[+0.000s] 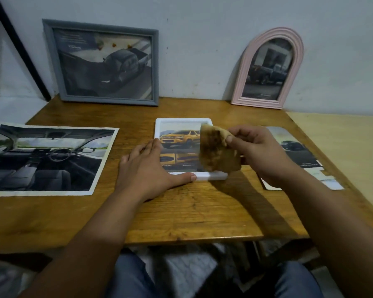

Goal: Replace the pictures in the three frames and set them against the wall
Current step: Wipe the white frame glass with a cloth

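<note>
White frame (182, 121) lies flat on the wooden table (181, 207), and I take it as the landmark for all other places. Inside it is a picture of a yellow car (179, 137). The left hand (148, 168) rests on the left side of this frame with straight, relaxed fingers, the thumb along its near edge, so it grips nothing. The right hand (254, 153) is above the right part of the frame and pinches a brown, stained sheet (216, 151), which hangs over the picture; what this sheet is I cannot tell. Behind the frame to the left, a grey frame (101, 61) leans on the wall (202, 39); behind to the right, a pink arched frame (269, 69) leans there too. Left of the white frame lies a large print of a car interior (45, 158), and right of it another print (297, 151), partly hidden by the right hand
</note>
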